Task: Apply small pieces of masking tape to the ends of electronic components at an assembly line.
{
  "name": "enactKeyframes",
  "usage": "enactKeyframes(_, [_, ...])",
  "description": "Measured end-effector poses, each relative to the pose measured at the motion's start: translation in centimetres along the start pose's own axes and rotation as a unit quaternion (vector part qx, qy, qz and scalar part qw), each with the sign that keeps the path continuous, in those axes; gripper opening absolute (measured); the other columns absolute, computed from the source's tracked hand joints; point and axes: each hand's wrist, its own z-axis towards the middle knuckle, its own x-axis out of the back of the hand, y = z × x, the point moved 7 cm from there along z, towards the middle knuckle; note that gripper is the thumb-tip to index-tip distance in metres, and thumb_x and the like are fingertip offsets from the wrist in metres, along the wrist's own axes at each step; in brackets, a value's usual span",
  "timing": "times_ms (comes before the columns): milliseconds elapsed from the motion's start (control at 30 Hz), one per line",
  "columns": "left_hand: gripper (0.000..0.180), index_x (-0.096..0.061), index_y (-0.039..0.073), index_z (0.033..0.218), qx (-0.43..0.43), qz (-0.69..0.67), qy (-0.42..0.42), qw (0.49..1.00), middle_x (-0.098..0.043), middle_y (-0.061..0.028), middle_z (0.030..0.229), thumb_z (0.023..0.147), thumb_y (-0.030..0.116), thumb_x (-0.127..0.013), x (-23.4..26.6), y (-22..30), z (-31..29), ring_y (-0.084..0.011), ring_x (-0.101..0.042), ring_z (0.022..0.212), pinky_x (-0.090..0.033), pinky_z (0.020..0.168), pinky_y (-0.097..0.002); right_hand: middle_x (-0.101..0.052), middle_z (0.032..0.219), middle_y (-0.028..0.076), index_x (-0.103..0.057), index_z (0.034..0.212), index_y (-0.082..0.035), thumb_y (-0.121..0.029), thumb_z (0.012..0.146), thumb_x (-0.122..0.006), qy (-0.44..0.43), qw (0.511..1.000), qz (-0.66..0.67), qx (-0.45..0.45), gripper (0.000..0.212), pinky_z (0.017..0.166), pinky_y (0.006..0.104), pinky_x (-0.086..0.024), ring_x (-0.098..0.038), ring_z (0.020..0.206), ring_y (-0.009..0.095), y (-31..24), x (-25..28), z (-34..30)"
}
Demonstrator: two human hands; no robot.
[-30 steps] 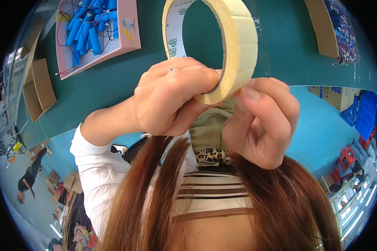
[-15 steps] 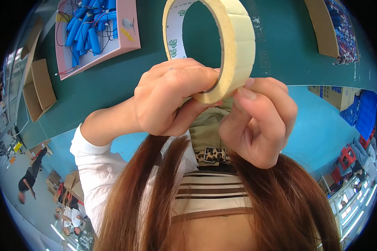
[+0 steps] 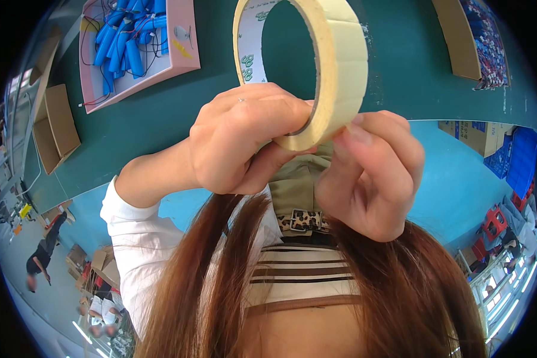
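Note:
A large roll of pale yellow masking tape (image 3: 345, 65) stands tilted up in front of me, its white printed core facing left. My left hand (image 3: 244, 137) is closed round the lower part of the ring, with fingers inside the core. At the roll's lower right edge, my right hand (image 3: 376, 173) pinches with thumb and forefinger against the outer tape surface. Whether a loose tape end lies between those fingertips is hidden. The other right fingers are curled into the palm.
On the green table (image 3: 161, 131), a pink box (image 3: 185, 36) holds several blue wired cylinders (image 3: 125, 45) at far left. An open cardboard box (image 3: 56, 128) is nearer on the left. Another cardboard box (image 3: 457, 42) with many small wired parts stands far right. Blue crates (image 3: 522, 161) are beyond the table's right edge.
The tape roll has turned or shifted very slightly to the right, showing a little more of its outer face. Both hands keep their grips, almost unmoved.

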Motion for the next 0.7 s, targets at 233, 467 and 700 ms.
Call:
enactKeyframes(233, [0.033, -0.048, -0.012, 0.092, 0.023, 0.023, -0.02, 0.999, -0.059, -0.0182, 0.075, 0.065, -0.01, -0.066, -0.04, 0.05, 0.07, -0.0228, -0.057, 0.053, -0.047, 0.046, -0.029, -0.055, 0.083, 0.018, -0.052, 0.09, 0.005, 0.011, 0.074, -0.06, 0.001, 1.0, -0.001, -0.03, 0.019, 0.054, 0.0245, -0.045, -0.054, 0.063, 0.019, 0.01, 0.12, 0.23])
enactKeyframes(467, [0.036, -0.048, -0.01, 0.094, 0.02, 0.035, 0.027, 0.999, -0.059, -0.0152, 0.077, 0.064, -0.009, -0.068, -0.04, 0.22, 0.11, -0.0213, -0.057, 0.054, -0.046, 0.046, -0.0272, -0.055, 0.084, 0.018, -0.052, 0.09, 0.004, 0.011, 0.075, -0.059, -0.026, 0.999, 0.015, -0.039, 0.018, 0.056, 0.0215, -0.045, -0.053, 0.064, 0.016, 0.55, -0.1, 0.26])
enactKeyframes(700, [0.036, -0.048, -0.01, 0.095, 0.031, 0.034, 0.032, 0.998, -0.059, -0.0148, 0.077, 0.066, -0.008, -0.068, 0.16, 0.18, 0.08, -0.0208, -0.057, 0.055, -0.046, 0.047, -0.027, -0.056, 0.083, 0.018, -0.052, 0.089, 0.004, 0.01, 0.075, -0.059, -0.012, 1.0, 0.01, -0.015, 0.017, 0.055, 0.0219, -0.045, -0.053, 0.064, 0.016, 0.52, -0.27, 0.25])
